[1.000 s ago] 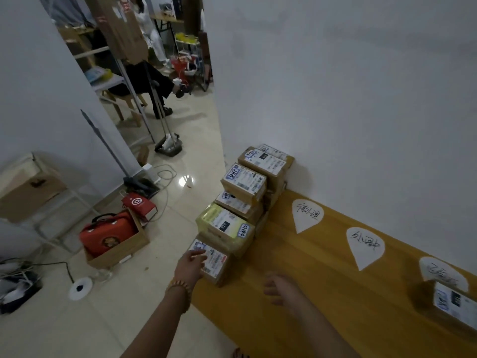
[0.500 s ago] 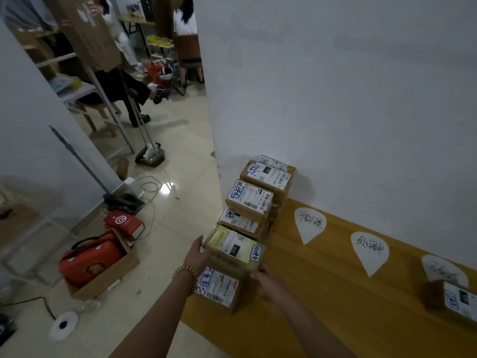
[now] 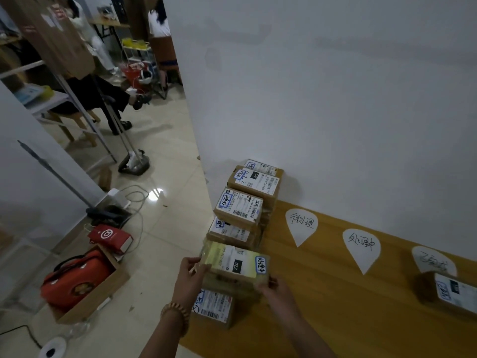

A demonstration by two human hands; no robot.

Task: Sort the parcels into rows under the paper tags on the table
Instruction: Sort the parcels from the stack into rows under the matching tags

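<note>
The brown cardboard parcel with a yellow-green shipping label (image 3: 233,264) lies flat, label up, its long axis running left to right across the view and dipping slightly toward the right. The label carries a black square printed "220", and a small blue-edged handwritten sticker sits at its right end. It is at the near-left end of the orange wooden table (image 3: 322,306), over the near part of a row of stacked brown parcels (image 3: 240,210) that runs back to the wall. The blur makes it hard to say whether it rests on the box beneath or is lifted clear. The left hand (image 3: 189,276) grips its left end with curled fingers, and the right hand (image 3: 277,289) clasps its right near corner. Three white teardrop paper tags (image 3: 301,226) lie further right along the wall.
</note>
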